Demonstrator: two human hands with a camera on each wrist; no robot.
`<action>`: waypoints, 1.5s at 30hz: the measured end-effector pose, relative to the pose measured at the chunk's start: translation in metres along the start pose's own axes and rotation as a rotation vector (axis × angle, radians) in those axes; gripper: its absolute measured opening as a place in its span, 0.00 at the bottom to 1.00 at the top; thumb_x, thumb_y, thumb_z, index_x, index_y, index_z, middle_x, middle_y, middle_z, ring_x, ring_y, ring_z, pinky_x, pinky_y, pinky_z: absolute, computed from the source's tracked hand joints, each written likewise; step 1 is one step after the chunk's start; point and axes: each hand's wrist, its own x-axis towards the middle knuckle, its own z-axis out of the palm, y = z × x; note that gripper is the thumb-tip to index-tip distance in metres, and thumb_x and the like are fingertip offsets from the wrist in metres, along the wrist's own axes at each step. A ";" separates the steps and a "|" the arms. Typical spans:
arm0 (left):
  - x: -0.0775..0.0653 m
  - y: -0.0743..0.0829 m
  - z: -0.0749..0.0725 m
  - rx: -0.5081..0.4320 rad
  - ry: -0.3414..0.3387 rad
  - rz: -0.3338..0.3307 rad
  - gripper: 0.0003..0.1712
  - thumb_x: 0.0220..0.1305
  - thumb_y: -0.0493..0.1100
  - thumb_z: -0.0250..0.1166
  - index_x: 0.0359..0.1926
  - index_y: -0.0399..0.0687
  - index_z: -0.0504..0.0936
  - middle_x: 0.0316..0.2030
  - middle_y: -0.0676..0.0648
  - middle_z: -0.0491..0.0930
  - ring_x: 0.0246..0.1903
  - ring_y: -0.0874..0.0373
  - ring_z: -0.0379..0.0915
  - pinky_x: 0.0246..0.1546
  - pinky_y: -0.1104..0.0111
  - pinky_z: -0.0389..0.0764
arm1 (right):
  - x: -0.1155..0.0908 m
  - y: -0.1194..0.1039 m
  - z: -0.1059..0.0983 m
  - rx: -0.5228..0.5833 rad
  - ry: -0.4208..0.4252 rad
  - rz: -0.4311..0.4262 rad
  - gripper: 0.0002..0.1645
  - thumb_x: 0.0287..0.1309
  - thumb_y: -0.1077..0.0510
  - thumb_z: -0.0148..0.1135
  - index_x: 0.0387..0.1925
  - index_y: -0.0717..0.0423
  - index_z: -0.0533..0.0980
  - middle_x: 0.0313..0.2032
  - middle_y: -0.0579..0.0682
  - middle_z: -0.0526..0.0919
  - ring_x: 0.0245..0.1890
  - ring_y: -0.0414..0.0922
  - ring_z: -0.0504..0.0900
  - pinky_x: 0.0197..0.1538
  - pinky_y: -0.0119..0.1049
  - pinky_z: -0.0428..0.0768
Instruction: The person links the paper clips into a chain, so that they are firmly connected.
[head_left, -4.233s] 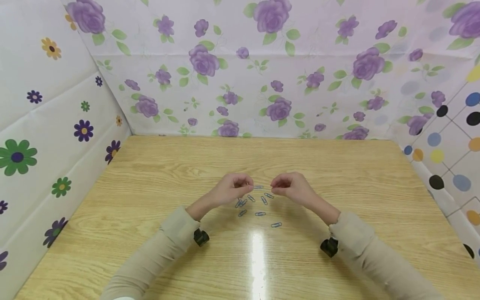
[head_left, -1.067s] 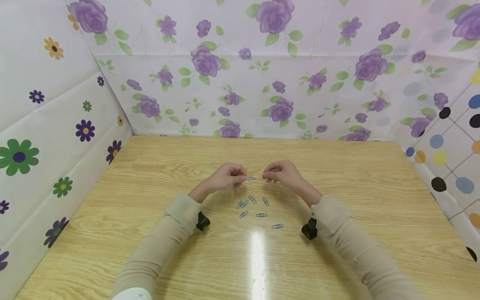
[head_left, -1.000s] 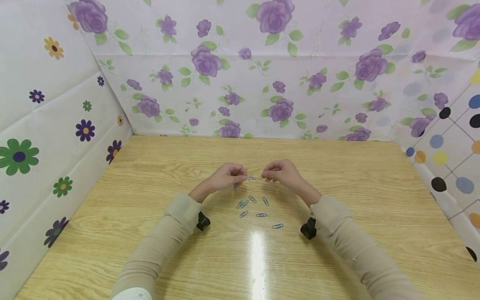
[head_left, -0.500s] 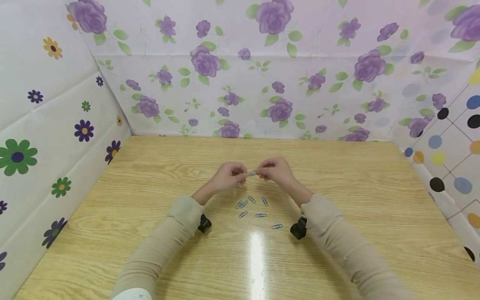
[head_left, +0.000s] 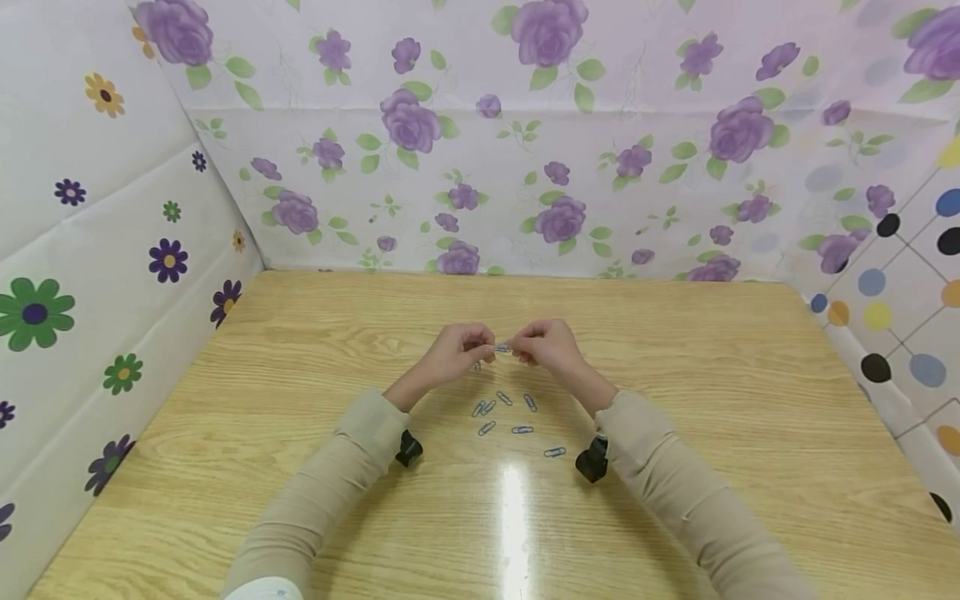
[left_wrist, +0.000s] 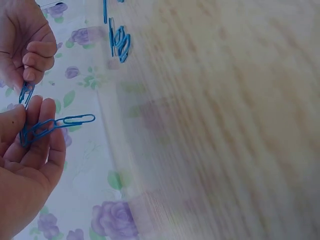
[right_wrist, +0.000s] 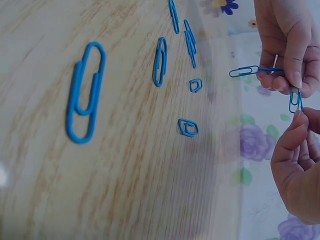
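Note:
My left hand [head_left: 452,354] pinches blue paper clips between thumb and fingers. From its fingers a short chain of linked paper clips [left_wrist: 75,120] hangs, also seen as a chain [right_wrist: 245,72] in the right wrist view. My right hand [head_left: 551,343] faces it, thumb and fingertips pinching the near end of a paper clip [right_wrist: 294,104] that spans the small gap between the hands. This clip's other end meets the left fingertips, which partly hide how it joins the chain. Both hands are raised over the wooden table [head_left: 360,317], beyond the loose clips.
Several loose blue paper clips lie scattered on the table in front of the hands, the closest being a clip [head_left: 554,452] at the right. Flowered cloth [head_left: 487,192] stands behind the table, with patterned cloth on both sides.
Both hands have risen away from the loose clips, and a clip beside the right fingertips has left the table. Over the last second the right hand has moved left to meet the left hand's clip.

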 end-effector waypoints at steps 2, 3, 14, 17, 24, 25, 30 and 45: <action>0.000 0.001 0.000 0.008 0.006 0.013 0.04 0.62 0.31 0.56 0.31 0.34 0.76 0.26 0.41 0.78 0.30 0.42 0.75 0.28 0.66 0.74 | 0.000 0.000 0.000 -0.019 -0.006 0.009 0.08 0.54 0.63 0.60 0.29 0.67 0.79 0.21 0.51 0.79 0.21 0.41 0.75 0.31 0.36 0.77; -0.001 0.002 0.001 0.007 0.009 0.019 0.04 0.62 0.31 0.56 0.31 0.34 0.76 0.26 0.41 0.78 0.30 0.43 0.75 0.28 0.66 0.74 | -0.001 0.000 0.000 -0.027 -0.011 0.012 0.08 0.55 0.63 0.60 0.29 0.67 0.79 0.21 0.51 0.79 0.21 0.41 0.75 0.31 0.37 0.78; -0.002 -0.001 0.002 -0.113 0.029 -0.025 0.04 0.63 0.32 0.55 0.33 0.35 0.75 0.30 0.39 0.79 0.34 0.38 0.74 0.35 0.48 0.72 | -0.002 0.000 0.002 -0.032 -0.016 0.023 0.08 0.56 0.63 0.58 0.31 0.67 0.78 0.24 0.52 0.79 0.23 0.42 0.75 0.30 0.32 0.77; -0.003 0.000 0.002 -0.139 0.037 -0.048 0.04 0.64 0.32 0.55 0.33 0.37 0.75 0.30 0.42 0.79 0.35 0.38 0.74 0.38 0.49 0.73 | -0.003 0.001 0.002 -0.020 -0.007 0.001 0.07 0.56 0.64 0.58 0.30 0.67 0.78 0.24 0.52 0.79 0.23 0.42 0.75 0.30 0.33 0.77; -0.003 -0.002 0.002 -0.172 0.039 -0.035 0.05 0.64 0.33 0.54 0.33 0.35 0.75 0.31 0.39 0.78 0.35 0.36 0.73 0.38 0.47 0.73 | -0.004 0.001 0.004 -0.069 0.020 -0.085 0.07 0.56 0.65 0.58 0.28 0.66 0.79 0.23 0.53 0.79 0.23 0.47 0.76 0.29 0.36 0.77; -0.003 -0.002 0.002 -0.167 0.039 -0.031 0.05 0.64 0.32 0.54 0.33 0.34 0.75 0.31 0.38 0.78 0.35 0.37 0.73 0.38 0.47 0.73 | -0.004 0.001 0.004 -0.082 0.026 -0.099 0.07 0.55 0.65 0.58 0.27 0.65 0.79 0.22 0.53 0.79 0.23 0.49 0.77 0.27 0.36 0.76; -0.007 0.011 0.000 -0.130 0.026 -0.019 0.05 0.64 0.30 0.53 0.34 0.30 0.75 0.31 0.35 0.77 0.30 0.52 0.75 0.36 0.48 0.73 | -0.005 0.003 0.004 -0.159 0.043 -0.177 0.06 0.54 0.64 0.59 0.26 0.63 0.79 0.21 0.52 0.79 0.23 0.51 0.77 0.23 0.32 0.73; -0.007 0.022 -0.007 -0.124 0.033 -0.050 0.06 0.64 0.32 0.53 0.33 0.32 0.75 0.31 0.37 0.78 0.30 0.47 0.75 0.32 0.53 0.74 | -0.007 0.006 -0.009 -0.056 0.006 -0.115 0.07 0.56 0.63 0.59 0.32 0.67 0.78 0.27 0.56 0.81 0.27 0.48 0.79 0.32 0.36 0.79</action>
